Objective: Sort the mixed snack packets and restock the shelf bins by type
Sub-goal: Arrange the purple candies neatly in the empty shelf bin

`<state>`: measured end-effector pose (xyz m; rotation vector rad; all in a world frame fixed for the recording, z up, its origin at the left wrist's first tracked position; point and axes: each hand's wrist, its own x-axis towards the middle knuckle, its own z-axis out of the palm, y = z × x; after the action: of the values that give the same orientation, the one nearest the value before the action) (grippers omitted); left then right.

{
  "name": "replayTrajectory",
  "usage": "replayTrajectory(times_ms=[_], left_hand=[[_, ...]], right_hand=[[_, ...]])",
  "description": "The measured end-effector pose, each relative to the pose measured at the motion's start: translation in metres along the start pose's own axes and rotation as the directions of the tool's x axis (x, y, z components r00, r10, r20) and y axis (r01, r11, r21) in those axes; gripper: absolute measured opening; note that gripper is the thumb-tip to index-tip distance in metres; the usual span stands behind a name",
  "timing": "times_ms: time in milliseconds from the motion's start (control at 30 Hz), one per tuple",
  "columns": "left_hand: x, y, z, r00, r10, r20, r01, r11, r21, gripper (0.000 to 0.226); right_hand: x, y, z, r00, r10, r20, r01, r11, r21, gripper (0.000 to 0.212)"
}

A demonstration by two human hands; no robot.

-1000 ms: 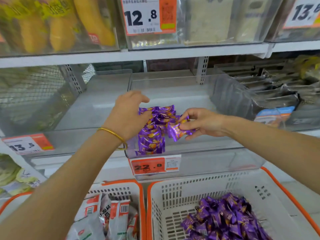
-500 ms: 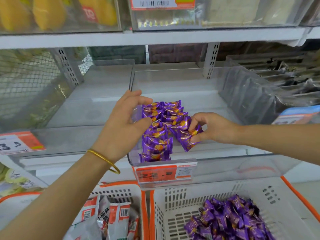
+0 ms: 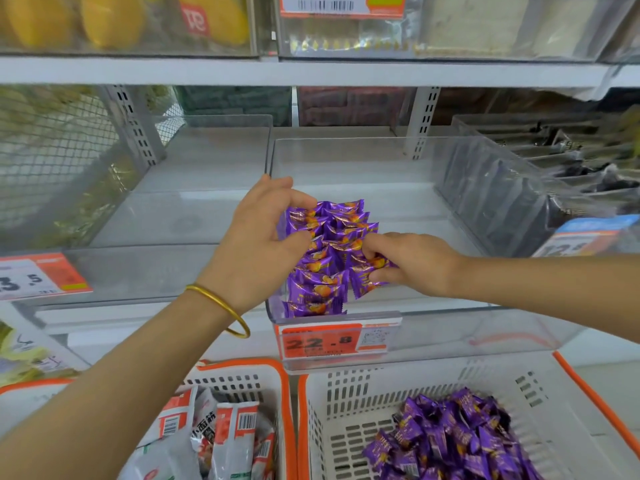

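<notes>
Here, the left hand [image 3: 258,244] curled round the row of packets [image 3: 325,258] standing front-left in the bin [image 3: 450,336], and the right hand [image 3: 412,261] pinched one by its edge; light, slick, crinkly foil, likely best held at the crimped ends.

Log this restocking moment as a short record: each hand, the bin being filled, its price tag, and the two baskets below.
Left hand: grips the row of purple packets from its left side
Right hand: pinches a single packet at the row's right edge
Clear bin: row stands at its front left
Price tag: 22.8
Right basket: loose purple packets
Left basket: white and orange packets
</notes>
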<state>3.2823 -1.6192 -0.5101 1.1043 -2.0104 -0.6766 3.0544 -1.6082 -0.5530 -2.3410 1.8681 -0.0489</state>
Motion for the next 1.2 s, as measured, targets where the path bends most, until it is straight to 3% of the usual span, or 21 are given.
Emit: replayTrajectory(times_ms=[67,167,333,467,767,900,1200], left_hand=[[0.0,0.0,-0.001,1.0,0.0,0.01,0.0,1.0,0.006,0.037],[0.0,-0.001,-0.001,1.0,0.008,0.014,-0.008,1.0,0.008,0.037],[0.001,-0.001,-0.001,1.0,0.01,0.007,-0.01,1.0,0.006,0.037],[0.0,-0.001,-0.001,1.0,0.019,0.007,-0.02,1.0,0.019,0.037],[0.0,-0.001,0.0,1.0,0.021,0.007,-0.021,0.999,0.027,0.036],[-0.001,0.0,0.0,1.0,0.018,0.008,-0.018,0.999,0.035,0.036],[-0.001,0.002,-0.001,1.0,0.02,0.005,-0.02,0.999,0.029,0.036]], right_hand=[[0.001,-0.001,-0.003,0.999,0.035,0.027,-0.037,0.995,0.093,0.023],[0.002,-0.003,-0.005,0.988,0.114,0.099,-0.145,0.902,0.408,0.026],[-0.001,-0.004,-0.007,0.974,0.191,0.123,-0.227,0.805,0.548,0.03],[-0.001,-0.006,-0.007,0.97,0.22,0.106,-0.241,0.794,0.558,0.029],[0.005,-0.015,-0.003,0.979,0.204,0.016,-0.19,0.88,0.435,0.033],[0.007,-0.026,-0.002,0.97,0.233,0.067,-0.232,0.81,0.538,0.045],[0.003,-0.032,-0.01,0.932,0.313,0.18,-0.356,0.715,0.601,0.067]])
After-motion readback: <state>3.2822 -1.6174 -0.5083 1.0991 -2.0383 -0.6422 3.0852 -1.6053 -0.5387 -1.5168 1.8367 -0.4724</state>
